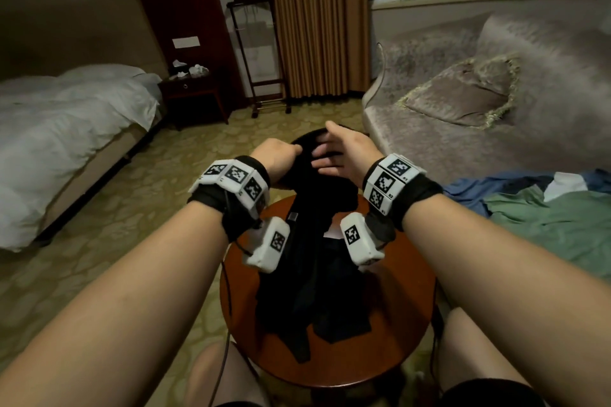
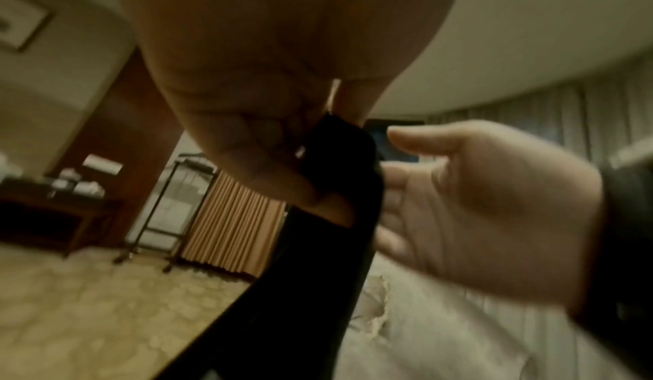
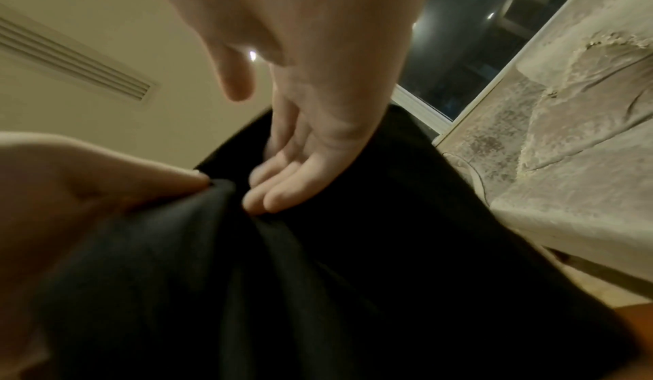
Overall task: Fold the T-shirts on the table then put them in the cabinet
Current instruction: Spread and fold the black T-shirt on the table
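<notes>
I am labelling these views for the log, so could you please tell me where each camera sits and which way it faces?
Head: on the head, looking down at the round table, black T-shirt, both forearms.
Left wrist: under the left hand, facing the curtain; its fingers pinch the shirt.
Right wrist: under the right hand, facing the window; open fingers touch cloth.
Shared: both wrist views show both hands and the shirt.

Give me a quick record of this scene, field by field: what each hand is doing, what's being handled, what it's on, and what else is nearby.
left hand: fingers curled, gripping the black T-shirt at its raised far end
right hand: fingers straight, touching the cloth beside the left hand, not gripping
garment state: bunched and unfolded, lower part trailing on the table
surface: round wooden table
other clothes: blue and green garments heaped at right
surroundings: bed at left, sofa with a cushion at right
cabinet: cannot tell which it is
</notes>
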{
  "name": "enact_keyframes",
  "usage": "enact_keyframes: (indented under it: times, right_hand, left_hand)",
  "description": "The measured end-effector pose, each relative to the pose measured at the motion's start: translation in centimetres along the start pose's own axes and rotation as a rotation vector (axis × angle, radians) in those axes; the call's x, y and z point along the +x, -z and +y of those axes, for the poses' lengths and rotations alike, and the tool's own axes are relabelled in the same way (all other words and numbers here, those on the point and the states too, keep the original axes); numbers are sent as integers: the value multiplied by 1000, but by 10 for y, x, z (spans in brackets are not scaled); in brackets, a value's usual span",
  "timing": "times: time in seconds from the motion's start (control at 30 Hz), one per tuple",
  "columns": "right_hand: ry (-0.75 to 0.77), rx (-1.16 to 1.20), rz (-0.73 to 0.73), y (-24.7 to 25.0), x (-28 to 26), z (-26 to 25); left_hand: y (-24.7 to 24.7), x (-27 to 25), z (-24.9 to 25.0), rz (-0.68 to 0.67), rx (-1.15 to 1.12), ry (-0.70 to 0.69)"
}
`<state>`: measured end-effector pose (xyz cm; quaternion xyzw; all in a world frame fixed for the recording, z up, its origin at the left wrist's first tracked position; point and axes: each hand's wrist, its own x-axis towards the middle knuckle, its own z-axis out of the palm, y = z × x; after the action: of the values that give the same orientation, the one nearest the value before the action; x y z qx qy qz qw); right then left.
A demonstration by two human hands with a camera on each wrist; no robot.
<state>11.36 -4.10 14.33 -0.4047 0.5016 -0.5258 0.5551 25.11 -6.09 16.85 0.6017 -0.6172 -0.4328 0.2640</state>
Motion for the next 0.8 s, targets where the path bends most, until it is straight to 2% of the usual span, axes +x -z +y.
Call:
enact_keyframes:
  times: [0.1, 0.2, 0.3, 0.43, 0.5, 0.57, 0.7, 0.8]
  right_hand:
    - [-6, -109, -58, 4, -4, 6]
    - [17, -167, -137, 3, -7, 13]
    - [44, -275, -122, 2, -4, 20]
    - [76, -434, -119, -2, -6, 22]
    - [108, -474, -108, -3, -9, 22]
    - [162, -539, -40, -6, -10, 22]
    - [315, -680, 214, -10, -9, 17]
    - [378, -731, 250, -9, -15, 8]
  left_hand:
    - [1, -3, 4, 21, -287, 56]
    - [3, 0, 8, 93, -353, -30]
    - [8, 0, 11, 159, -396, -89]
    - [12, -5, 15, 47, -506, -77]
    - [14, -9, 18, 38, -575, -72]
    - [15, -14, 21, 48, -637, -75]
    - [16, -19, 28, 152, -648, -109]
    - [23, -22, 31, 137, -624, -86]
